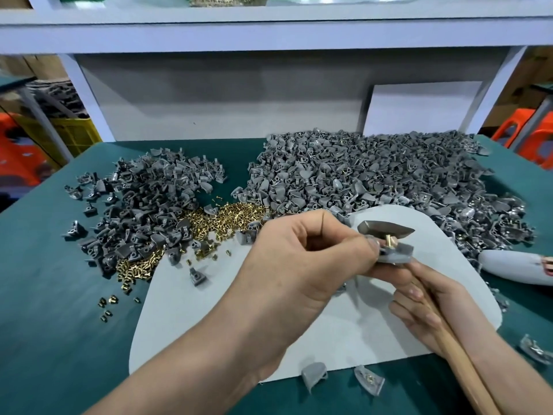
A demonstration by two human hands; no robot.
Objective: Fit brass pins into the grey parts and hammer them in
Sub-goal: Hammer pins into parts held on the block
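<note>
My left hand (pixel 302 259) pinches a grey part (pixel 398 254) above the pale grey mat (pixel 209 319). A brass pin (pixel 390 241) stands upright in that part. My right hand (pixel 431 307) grips the wooden handle (pixel 460 357) of a hammer, and its metal head (pixel 386 230) hovers just over the pin. Loose brass pins (pixel 227 217) lie in a heap between two piles of grey parts, one at the left (pixel 143 202) and a bigger one at the right (pixel 374 175).
The green table (pixel 59 324) carries stray pins (pixel 109 304) at the left and single grey parts (pixel 314 377) near the mat's front edge. A pale rounded object (pixel 514 266) lies at the right. A white shelf frame (pixel 269 34) rises behind.
</note>
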